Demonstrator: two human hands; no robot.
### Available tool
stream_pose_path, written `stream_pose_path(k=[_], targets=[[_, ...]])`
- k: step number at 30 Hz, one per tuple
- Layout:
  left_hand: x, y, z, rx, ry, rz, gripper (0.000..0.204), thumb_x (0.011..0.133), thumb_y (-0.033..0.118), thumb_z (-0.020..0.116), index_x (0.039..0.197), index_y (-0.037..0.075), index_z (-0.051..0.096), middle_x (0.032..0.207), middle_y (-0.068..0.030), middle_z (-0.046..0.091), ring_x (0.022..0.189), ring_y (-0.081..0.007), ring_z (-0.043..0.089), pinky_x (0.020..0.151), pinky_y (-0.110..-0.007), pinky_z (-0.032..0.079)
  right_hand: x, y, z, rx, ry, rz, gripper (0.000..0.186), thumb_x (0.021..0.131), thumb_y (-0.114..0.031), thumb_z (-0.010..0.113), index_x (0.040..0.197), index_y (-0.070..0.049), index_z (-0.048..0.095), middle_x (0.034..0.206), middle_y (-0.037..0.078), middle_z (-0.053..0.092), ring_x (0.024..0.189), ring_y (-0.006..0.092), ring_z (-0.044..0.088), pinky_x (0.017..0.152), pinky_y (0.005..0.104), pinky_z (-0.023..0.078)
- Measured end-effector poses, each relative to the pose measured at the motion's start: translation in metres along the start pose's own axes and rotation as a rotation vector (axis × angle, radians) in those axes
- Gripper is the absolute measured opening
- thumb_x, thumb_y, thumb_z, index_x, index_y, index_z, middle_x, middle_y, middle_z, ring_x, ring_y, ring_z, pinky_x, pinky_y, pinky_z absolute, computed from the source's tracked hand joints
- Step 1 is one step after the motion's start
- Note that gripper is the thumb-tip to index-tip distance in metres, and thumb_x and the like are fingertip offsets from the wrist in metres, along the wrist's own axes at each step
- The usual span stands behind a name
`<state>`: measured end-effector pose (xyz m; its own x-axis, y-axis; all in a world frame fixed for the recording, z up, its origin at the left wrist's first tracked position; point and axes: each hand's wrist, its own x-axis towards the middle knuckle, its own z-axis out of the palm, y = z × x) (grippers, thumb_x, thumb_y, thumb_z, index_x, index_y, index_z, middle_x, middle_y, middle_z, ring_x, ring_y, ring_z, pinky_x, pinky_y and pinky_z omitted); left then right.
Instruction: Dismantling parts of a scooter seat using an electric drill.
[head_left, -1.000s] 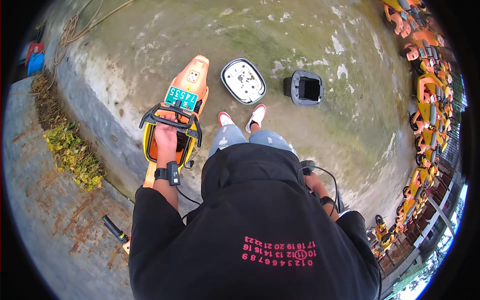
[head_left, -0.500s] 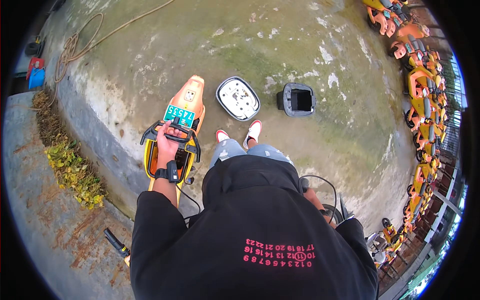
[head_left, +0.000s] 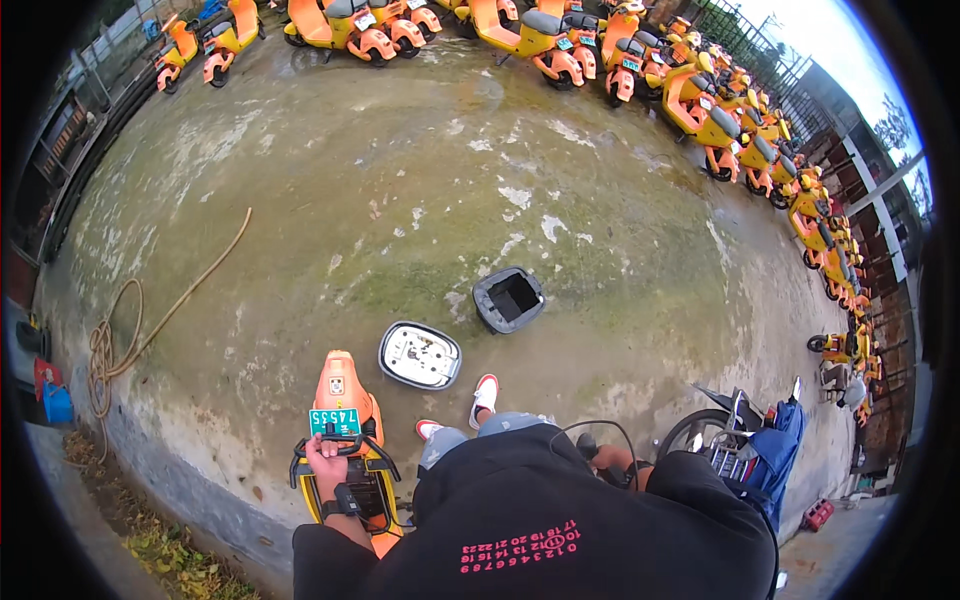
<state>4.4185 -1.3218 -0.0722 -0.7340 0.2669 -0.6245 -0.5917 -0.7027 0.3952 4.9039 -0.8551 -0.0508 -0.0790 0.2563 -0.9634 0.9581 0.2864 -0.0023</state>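
Observation:
My left hand (head_left: 325, 468) is closed round the black grab rail (head_left: 345, 441) at the rear of an orange and yellow scooter (head_left: 337, 378). Just beyond the rail is the scooter's green plate. Under my wrist, the scooter's body shows an open frame with a dark inside. My right hand (head_left: 606, 458) is low at my right side, next to a dark rounded thing (head_left: 586, 445). Its fingers are mostly hidden, so I cannot make out what it holds. Ahead of my feet lie a white and black oval scooter seat, underside up (head_left: 420, 355), and a black open bin (head_left: 509, 300).
A blue and black two-wheeler (head_left: 760, 455) stands close on my right. Rows of orange and yellow scooters (head_left: 700, 115) line the far and right edges of the concrete. A tan hose (head_left: 125, 350) lies coiled at the left, near a blue container (head_left: 57, 403).
The view has tilted up and turned, bringing more parked scooters and the two-wheeler on the right into sight. My left hand stays on the grab rail.

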Motion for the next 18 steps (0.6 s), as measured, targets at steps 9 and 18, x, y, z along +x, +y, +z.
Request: stream_pose_path(k=[9, 18], targets=[[0.02, 0.0, 0.007, 0.109, 0.162, 0.015, 0.013, 0.089, 0.018, 0.049, 0.076, 0.013, 0.047, 0.047, 0.0043, 0.034, 0.044, -0.0114, 0.04, 0.055, -0.031, 0.044, -0.017, 0.075, 0.079, 0.559, -0.027, -0.027, 0.034, 0.066, -0.028, 0.074, 0.094, -0.009, 0.074, 0.081, 0.006, 0.069, 0.071, 0.0195, 0.064, 0.065, 0.0359, 0.048], [0.001, -0.1, 0.056, 0.678, 0.143, -0.052, 0.012, 0.09, 0.02, 0.05, 0.082, 0.011, 0.049, 0.057, -0.0005, 0.046, 0.055, -0.0166, 0.051, 0.058, -0.037, 0.047, 0.018, 0.16, 0.174, 0.982, 0.081, -0.146, 0.025, 0.065, -0.026, 0.072, 0.085, -0.011, 0.073, 0.076, 0.005, 0.067, 0.067, 0.0165, 0.061, 0.064, 0.0334, 0.046]])
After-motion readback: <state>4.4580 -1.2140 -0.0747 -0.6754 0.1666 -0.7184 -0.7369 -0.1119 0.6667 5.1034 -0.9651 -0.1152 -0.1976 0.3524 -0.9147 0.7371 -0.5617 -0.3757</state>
